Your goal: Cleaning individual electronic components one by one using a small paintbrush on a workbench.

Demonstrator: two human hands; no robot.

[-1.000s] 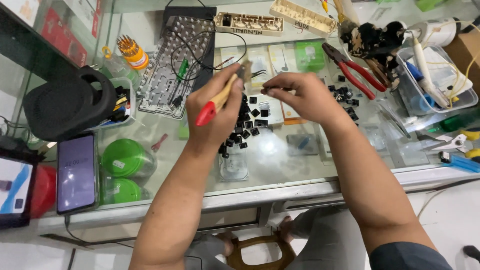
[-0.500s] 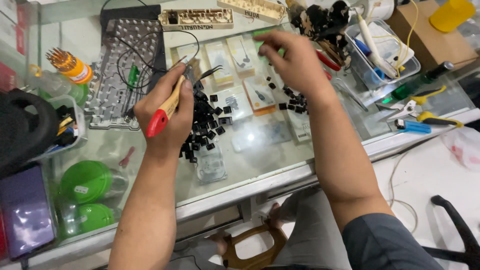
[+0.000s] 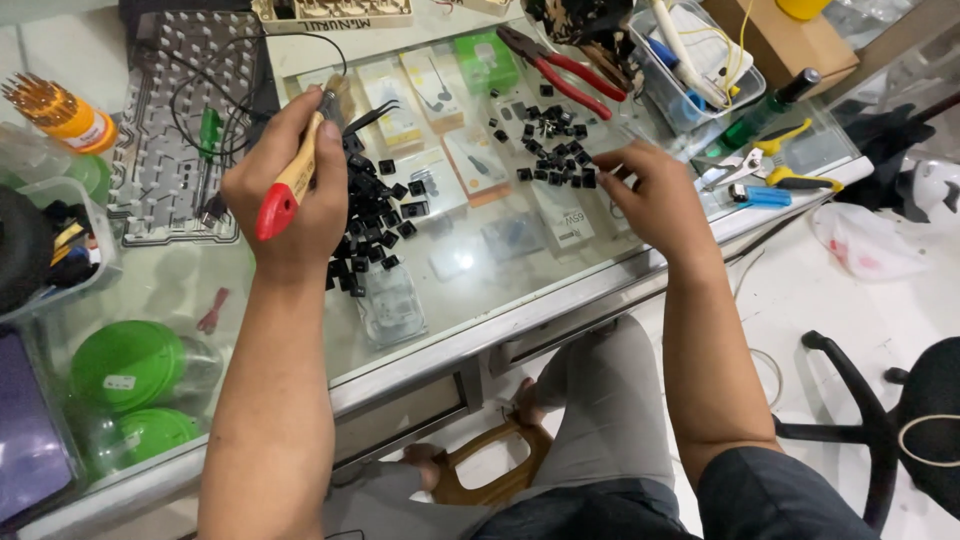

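We note two heaps of small black square plastic keycaps on the glass worktop point(image 3: 470, 290). The larger heap point(image 3: 375, 225) lies just right of our left hand point(image 3: 290, 195); the smaller, looser heap point(image 3: 550, 150) lies just beyond our right hand point(image 3: 655, 200). Keeping them apart likely sorts one lot from the other, though we cannot tell which is which.

Left hand: grip clamped around a small brush with a wooden handle and red end point(image 3: 295, 180). The bristles point away from us and the red end points back toward the wrist. Held so, the bristle tip sits at the top edge of the larger heap, ready to work on a cap.

Right hand: fingers curled, fingertips together near the edge of the smaller heap. We cannot tell whether a cap is pinched between them.

Beyond the larger heap lies a grey bare keyboard frame with rows of empty sockets point(image 3: 185, 130), with a thin black cable looped over it. Its sockets are uncovered, which fits the loose caps.

Further out: red-handled pliers point(image 3: 555, 60) beyond the smaller heap, a clear plastic tray of tools point(image 3: 690, 50) at the far right, and an orange screwdriver-bit holder point(image 3: 60, 110) at the far left. Green round lids point(image 3: 125, 365) sit under the glass near the left edge.
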